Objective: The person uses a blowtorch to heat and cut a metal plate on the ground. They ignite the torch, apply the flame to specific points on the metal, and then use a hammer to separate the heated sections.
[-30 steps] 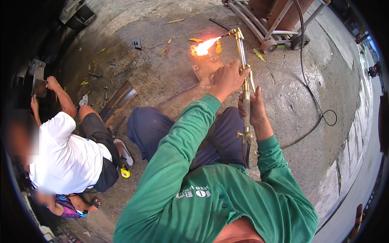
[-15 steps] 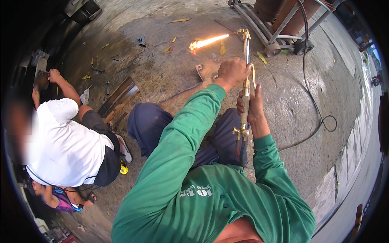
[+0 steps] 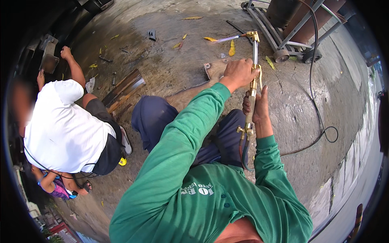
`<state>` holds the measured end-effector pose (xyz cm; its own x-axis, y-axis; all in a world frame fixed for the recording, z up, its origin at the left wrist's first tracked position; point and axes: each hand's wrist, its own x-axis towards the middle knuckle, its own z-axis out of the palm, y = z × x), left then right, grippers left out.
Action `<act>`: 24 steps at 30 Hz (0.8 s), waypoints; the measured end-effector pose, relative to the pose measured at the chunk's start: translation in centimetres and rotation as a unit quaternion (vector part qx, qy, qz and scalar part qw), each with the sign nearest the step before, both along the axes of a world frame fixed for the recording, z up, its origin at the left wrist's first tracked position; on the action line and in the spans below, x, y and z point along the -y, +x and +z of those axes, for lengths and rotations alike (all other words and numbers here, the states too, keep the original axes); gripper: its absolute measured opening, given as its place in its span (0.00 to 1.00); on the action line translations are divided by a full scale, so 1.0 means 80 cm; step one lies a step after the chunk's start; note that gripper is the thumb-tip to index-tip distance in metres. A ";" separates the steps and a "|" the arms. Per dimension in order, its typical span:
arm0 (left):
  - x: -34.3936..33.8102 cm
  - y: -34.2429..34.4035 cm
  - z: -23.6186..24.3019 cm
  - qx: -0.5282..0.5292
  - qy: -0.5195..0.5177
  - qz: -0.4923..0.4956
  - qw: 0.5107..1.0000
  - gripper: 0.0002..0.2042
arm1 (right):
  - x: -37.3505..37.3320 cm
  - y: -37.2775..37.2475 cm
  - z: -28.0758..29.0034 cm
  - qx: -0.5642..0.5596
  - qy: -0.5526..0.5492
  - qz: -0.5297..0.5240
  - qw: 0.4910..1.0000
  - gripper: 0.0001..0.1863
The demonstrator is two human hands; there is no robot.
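A brass and silver cutting torch (image 3: 253,95) stands nearly upright in both my hands, its head bent to the left. From its tip a thin, pale blue-violet flame (image 3: 227,39) points left over the ground. My left hand (image 3: 240,73) is closed on the front part of the torch, near the brass lever. Lower down, my right hand (image 3: 257,108) wraps the handle with its thumb up along it. Brass valves and hoses (image 3: 244,154) hang at the lower end. Beyond my knees lies a rusty metal piece (image 3: 214,69), partly hidden by my left arm.
A wheeled cart (image 3: 279,42) with large cylinders stands at the far right. A dark hose (image 3: 314,93) runs down from it across the concrete. To the left, a person in a white shirt (image 3: 67,127) crouches by metal parts. Rusty metal lengths (image 3: 123,91) lie between us.
The flame has shrunk from a long, bright orange-yellow one to a thin bluish one. In the picture, torch and hands sit slightly further right. The other person's hand has shifted.
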<state>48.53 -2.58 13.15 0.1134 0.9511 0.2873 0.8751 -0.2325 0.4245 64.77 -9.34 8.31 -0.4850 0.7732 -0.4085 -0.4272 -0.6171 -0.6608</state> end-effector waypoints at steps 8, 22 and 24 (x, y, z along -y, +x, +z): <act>0.003 -0.009 -0.012 -0.033 -0.001 -0.001 0.999 0.21 | 0.000 -0.007 -0.007 0.005 0.003 0.021 1.000 0.46; 0.008 -0.045 -0.003 0.037 -0.134 0.026 0.990 0.30 | -0.004 -0.010 -0.013 0.028 0.011 0.019 0.999 0.38; 0.007 -0.092 0.016 0.036 -0.165 0.005 0.986 0.30 | -0.009 0.004 -0.027 0.053 0.026 0.029 0.998 0.29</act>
<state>41.17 -3.11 14.39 0.0942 0.9951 -0.0314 0.8411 -0.0627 0.5372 65.08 -8.61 6.13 -0.4865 0.7663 -0.4196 -0.3175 -0.6025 -0.7323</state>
